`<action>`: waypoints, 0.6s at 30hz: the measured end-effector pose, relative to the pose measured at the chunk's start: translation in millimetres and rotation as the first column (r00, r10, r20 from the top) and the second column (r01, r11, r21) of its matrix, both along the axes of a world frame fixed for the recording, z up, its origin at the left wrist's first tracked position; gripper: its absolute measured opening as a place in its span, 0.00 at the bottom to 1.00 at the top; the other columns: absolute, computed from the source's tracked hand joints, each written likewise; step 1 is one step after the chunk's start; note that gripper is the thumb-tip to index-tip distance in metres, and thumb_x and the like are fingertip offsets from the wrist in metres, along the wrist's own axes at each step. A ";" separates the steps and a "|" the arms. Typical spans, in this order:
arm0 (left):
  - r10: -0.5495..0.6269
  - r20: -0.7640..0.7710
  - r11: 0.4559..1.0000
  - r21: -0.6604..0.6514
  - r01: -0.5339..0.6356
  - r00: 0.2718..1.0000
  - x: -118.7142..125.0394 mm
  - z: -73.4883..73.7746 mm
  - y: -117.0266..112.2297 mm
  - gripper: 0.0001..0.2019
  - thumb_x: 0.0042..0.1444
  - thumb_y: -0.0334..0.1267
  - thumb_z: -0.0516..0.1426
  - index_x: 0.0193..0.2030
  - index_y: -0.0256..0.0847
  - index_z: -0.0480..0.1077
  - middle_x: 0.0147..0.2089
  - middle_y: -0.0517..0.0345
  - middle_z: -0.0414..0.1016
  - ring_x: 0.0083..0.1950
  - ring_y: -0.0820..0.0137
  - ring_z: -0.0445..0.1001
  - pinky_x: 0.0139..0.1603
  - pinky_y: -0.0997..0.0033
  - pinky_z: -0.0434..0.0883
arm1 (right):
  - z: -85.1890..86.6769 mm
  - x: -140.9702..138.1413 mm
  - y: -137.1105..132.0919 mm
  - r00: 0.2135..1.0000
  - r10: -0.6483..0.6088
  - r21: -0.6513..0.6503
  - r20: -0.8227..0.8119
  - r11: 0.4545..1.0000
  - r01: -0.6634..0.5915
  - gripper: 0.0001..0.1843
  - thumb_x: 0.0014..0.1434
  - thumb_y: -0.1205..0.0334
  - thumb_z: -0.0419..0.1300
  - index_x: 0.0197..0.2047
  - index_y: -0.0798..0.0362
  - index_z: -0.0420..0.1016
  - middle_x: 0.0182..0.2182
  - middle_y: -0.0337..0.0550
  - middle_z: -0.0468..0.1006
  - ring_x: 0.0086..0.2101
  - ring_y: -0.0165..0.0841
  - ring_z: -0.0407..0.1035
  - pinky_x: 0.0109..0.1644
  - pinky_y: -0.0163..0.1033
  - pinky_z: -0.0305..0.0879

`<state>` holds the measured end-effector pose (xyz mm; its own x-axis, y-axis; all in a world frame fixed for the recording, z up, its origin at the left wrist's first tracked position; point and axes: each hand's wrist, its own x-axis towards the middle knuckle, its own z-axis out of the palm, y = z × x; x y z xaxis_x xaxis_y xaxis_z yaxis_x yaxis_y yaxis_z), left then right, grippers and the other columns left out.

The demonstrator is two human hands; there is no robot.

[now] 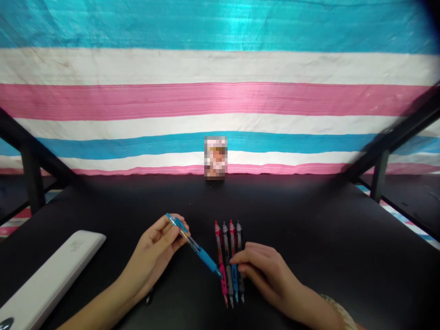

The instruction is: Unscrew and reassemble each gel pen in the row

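My left hand (163, 247) is closed, pinching a blue click pen (199, 250) near its clicker end. The pen slants down to the right, its tip just over the lower part of a row of pens. In that row lie a pink-gripped pen (222, 277), a dark grey pen (228, 275), a pen with a red top and a blue grip (234, 276) and another dark pen (239, 243) at the right. My right hand (268, 270) has its thumb and index finger closed at the rightmost dark pen, the index tip reaching the blue grip.
A long white device (51, 279) lies on the black table (292, 215) at the left. A small blurred upright item (216, 158) stands at the back edge, before a striped sheet (220, 98). A small dark object (149, 297) is beside my left wrist. Black frame bars (32, 178) flank the table.
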<state>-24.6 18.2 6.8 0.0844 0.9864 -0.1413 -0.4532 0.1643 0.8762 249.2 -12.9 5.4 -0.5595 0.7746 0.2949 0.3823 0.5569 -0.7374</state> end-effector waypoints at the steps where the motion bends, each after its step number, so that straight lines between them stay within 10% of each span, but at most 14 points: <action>1: 0.013 -0.011 1.000 0.007 -0.013 1.000 -0.6 1.2 1.2 0.12 0.55 0.39 0.69 0.44 0.41 0.78 0.38 0.56 0.78 0.40 0.70 0.75 0.44 0.73 0.76 | -2.3 0.2 0.1 0.999 -0.023 0.001 -0.026 1.000 0.023 0.08 0.72 0.66 0.53 0.46 0.51 0.73 0.32 0.40 0.74 0.32 0.32 0.68 0.36 0.35 0.64; 18: -0.007 -0.136 0.988 0.151 0.028 0.991 -3.2 8.3 2.9 0.16 0.59 0.37 0.66 0.51 0.46 0.68 0.35 0.61 0.76 0.35 0.72 0.74 0.36 0.73 0.74 | -15.7 -3.6 -0.9 0.979 -0.188 0.060 -0.078 0.979 0.193 0.07 0.68 0.66 0.55 0.48 0.49 0.72 0.32 0.40 0.78 0.28 0.32 0.73 0.31 0.34 0.71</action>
<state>-27.8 21.2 15.1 0.0921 0.9958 -0.0006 -0.3280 0.0309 0.9442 245.6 -13.7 -10.2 -0.3789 0.8423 0.3835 0.4334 0.5276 -0.7306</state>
